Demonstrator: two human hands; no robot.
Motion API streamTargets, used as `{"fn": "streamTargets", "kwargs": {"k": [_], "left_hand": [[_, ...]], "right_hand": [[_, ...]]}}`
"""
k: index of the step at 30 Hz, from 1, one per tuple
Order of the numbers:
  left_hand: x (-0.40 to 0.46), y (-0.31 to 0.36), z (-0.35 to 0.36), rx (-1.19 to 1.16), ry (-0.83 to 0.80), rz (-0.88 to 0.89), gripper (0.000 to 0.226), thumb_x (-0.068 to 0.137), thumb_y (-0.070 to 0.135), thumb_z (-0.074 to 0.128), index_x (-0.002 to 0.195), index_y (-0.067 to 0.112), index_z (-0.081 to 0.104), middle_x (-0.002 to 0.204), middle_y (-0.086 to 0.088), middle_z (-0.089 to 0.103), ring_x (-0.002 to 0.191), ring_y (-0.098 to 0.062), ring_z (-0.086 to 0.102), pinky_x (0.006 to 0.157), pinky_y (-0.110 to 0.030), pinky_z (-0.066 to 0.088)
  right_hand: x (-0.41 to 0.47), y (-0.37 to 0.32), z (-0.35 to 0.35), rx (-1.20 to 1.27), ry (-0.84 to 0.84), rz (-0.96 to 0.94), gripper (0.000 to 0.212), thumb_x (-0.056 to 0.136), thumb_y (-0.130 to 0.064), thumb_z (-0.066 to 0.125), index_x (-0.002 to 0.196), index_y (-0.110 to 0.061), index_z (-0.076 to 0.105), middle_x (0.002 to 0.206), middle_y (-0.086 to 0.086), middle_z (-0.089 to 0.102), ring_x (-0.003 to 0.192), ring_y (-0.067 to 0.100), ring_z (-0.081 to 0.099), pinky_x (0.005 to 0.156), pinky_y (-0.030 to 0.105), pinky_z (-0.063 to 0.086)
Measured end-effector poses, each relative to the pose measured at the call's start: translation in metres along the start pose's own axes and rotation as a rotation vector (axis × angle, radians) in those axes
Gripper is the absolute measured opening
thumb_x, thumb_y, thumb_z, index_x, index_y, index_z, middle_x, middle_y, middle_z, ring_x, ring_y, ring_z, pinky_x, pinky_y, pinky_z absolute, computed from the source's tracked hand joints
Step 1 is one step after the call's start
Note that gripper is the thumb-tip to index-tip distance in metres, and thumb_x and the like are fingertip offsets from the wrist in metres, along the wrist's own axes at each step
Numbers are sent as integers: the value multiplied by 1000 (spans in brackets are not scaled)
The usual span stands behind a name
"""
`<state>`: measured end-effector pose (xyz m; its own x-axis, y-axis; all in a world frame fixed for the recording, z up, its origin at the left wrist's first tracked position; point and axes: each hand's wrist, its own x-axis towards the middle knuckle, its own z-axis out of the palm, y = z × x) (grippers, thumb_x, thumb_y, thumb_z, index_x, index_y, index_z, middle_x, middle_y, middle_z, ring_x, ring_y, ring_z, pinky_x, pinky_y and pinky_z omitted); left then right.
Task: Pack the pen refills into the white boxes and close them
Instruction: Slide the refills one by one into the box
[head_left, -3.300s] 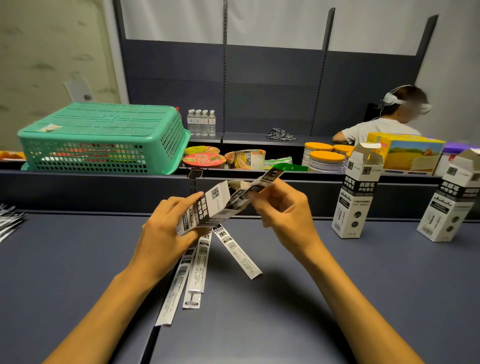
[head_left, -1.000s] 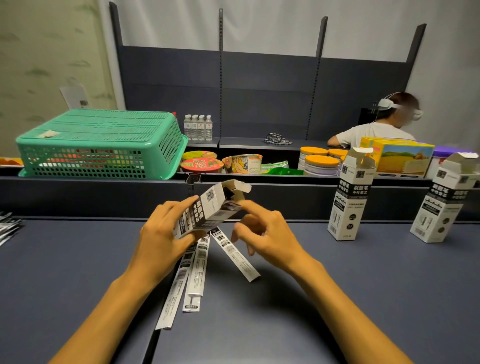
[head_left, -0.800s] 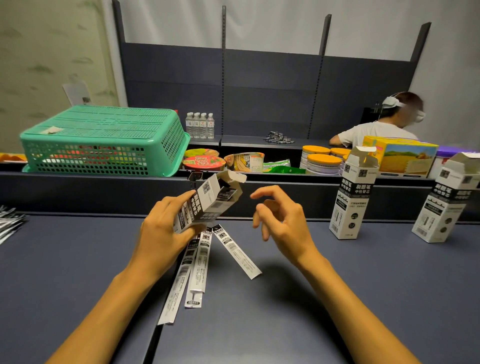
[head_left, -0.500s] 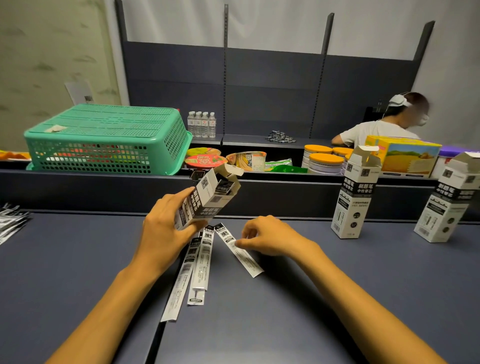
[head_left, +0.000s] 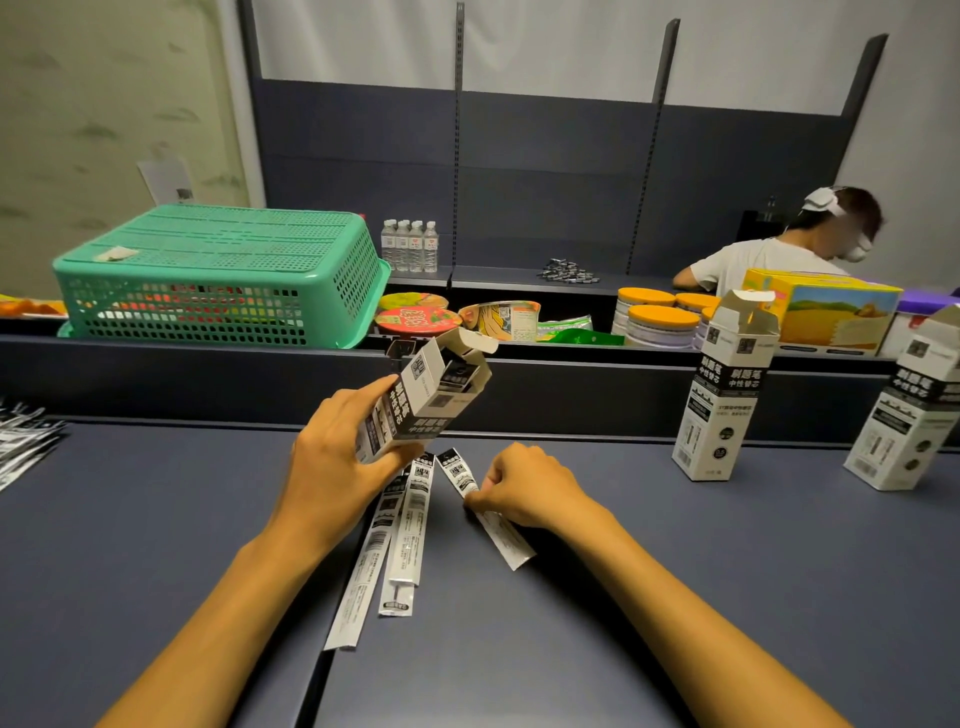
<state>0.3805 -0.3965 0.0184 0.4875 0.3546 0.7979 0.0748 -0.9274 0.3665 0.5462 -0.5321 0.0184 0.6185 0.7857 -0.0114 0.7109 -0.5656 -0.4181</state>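
Dark counter (head_left: 675, 597): left hand (head_left: 332, 467) grips the open white box (head_left: 421, 405), tilted mouth-up for loading; right hand (head_left: 524, 491) pinches a packaged pen refill (head_left: 457, 475) lying beside two others (head_left: 402, 540).

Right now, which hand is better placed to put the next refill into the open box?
Right hand: it already pinches a pen refill on the table. The left hand is busy holding the open white box.
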Motion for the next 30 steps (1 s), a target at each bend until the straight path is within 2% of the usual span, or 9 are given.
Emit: {"fn": "streamTargets", "kwargs": {"k": [5, 8, 12, 17, 20, 23, 27, 30], "left_hand": [[-1, 1, 0, 5, 3, 4, 75, 74, 34, 80, 139, 19, 47, 117, -1, 60, 104, -14, 56, 83, -31, 53], [0, 2, -1, -3, 6, 3, 74, 73, 34, 79, 138, 18, 48, 114, 0, 60, 101, -15, 57, 82, -33, 54], [0, 4, -2, -7, 5, 7, 73, 74, 38, 77, 138, 18, 49, 113, 1, 61, 100, -15, 57, 82, -32, 53], [0, 4, -2, -18, 11, 12, 72, 72, 31, 81, 136, 16, 51, 113, 1, 62, 99, -15, 57, 81, -37, 54], [0, 4, -2, -21, 17, 14, 71, 73, 34, 79, 136, 15, 52, 112, 0, 62, 98, -16, 58, 80, -37, 54], [0, 4, -3, -16, 11, 12, 71, 74, 39, 74, 137, 16, 50, 114, 0, 61, 99, -15, 57, 81, -35, 54], [1, 4, -3, -18, 13, 10, 72, 74, 40, 74, 137, 16, 50, 113, 0, 61, 98, -16, 57, 81, -36, 54], [2, 5, -4, -12, 16, 6, 72, 74, 43, 71, 137, 17, 50, 112, 0, 61, 98, -16, 57, 81, -35, 53]], "right_hand": [[-1, 7, -10, 191, -78, 22, 31, 79, -40, 73, 82, -9, 74, 87, 5, 74, 82, 18, 69, 78, 36, 57], [-8, 7, -21, 321, -111, 6, 33, 81, -34, 72, 81, -1, 73, 74, 7, 70, 66, 15, 58, 60, 28, 47], [-14, 10, -31, 507, -86, -11, 28, 84, -25, 71, 60, -16, 60, 48, -6, 53, 43, 7, 41, 45, 17, 33], [-19, 11, -37, 689, -62, -23, 17, 86, -20, 69, 74, -13, 60, 68, 8, 61, 56, 18, 50, 47, 21, 34], [-20, 11, -39, 762, -38, -32, 12, 89, -18, 67, 83, -9, 64, 60, 3, 60, 44, 9, 49, 43, 18, 32], [-22, 13, -40, 776, -19, -63, 17, 92, -22, 65, 84, -7, 66, 56, -2, 60, 41, 6, 47, 43, 18, 31], [-23, 12, -40, 804, 24, -88, 27, 92, -29, 66, 94, -2, 70, 70, 0, 66, 51, 10, 52, 45, 18, 36], [-23, 6, -35, 790, -9, -96, 27, 89, -27, 69, 89, 0, 68, 70, 3, 65, 50, 12, 49, 44, 19, 38]]}}
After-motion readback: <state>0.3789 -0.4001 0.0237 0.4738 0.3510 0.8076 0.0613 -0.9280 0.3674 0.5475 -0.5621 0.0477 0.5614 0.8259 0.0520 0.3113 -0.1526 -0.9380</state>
